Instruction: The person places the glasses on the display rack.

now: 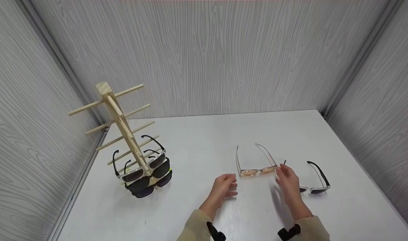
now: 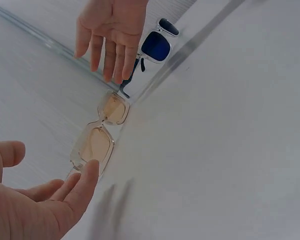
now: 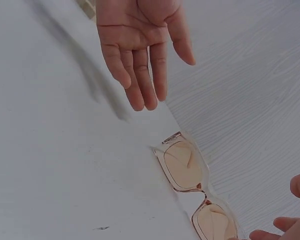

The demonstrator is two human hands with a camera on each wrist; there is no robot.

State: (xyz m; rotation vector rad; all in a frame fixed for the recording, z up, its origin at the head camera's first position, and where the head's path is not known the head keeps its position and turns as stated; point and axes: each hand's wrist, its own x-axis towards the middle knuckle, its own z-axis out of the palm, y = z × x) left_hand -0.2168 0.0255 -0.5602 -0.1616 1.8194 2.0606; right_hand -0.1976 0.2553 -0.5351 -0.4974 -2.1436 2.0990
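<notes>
Clear-framed glasses with peach lenses (image 1: 267,170) (image 2: 96,145) (image 3: 182,165) stand on the white table, temples unfolded and pointing to the back. Just in front and to their left is my left hand (image 1: 221,189) (image 2: 45,205) (image 3: 137,40), fingers loosely extended and holding nothing. My right hand (image 1: 290,184) (image 2: 112,30) (image 3: 290,225) hovers at their right corner, fingers relaxed; whether a fingertip touches the frame I cannot tell. Beyond the right hand lie clear-framed glasses with dark lenses (image 1: 319,190) (image 2: 155,46), partly hidden by that hand in the head view.
A wooden rack (image 1: 133,147) with pegs on both sides stands on the left of the table (image 1: 197,140). Several dark-lensed sunglasses (image 1: 160,169) hang on its lower pegs. Grey wood-grain panels (image 1: 204,60) enclose the table at the back and both sides.
</notes>
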